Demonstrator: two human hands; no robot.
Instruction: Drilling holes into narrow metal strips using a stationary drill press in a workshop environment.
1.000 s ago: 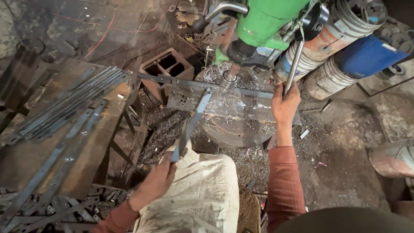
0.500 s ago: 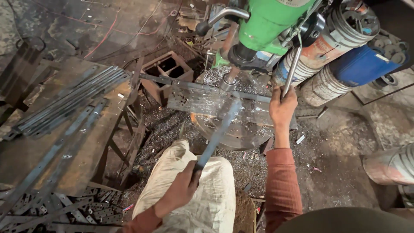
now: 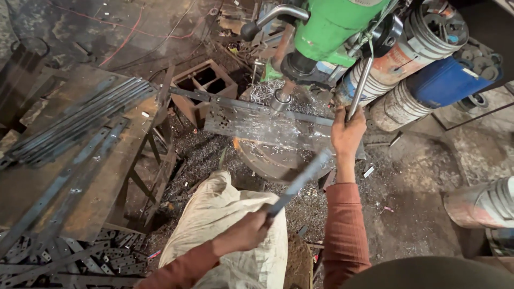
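Holding a long flat metal bar (image 3: 300,184) by its near end, my left hand (image 3: 247,233) has its fingers shut tight around it. It looks stiff, hard and quite heavy to me, so gripping the end seems right. Its far end points toward the drill table (image 3: 267,160). My right hand (image 3: 347,134) is closed around the drill's shiny lever (image 3: 358,88).

A rusty steel bench (image 3: 101,176) on the left carries a bundle of long flat bars (image 3: 75,120). The round drill table (image 3: 273,160) bears a punched metal plate (image 3: 257,126). Metal shavings (image 3: 198,155) cover the floor (image 3: 423,214) beneath.
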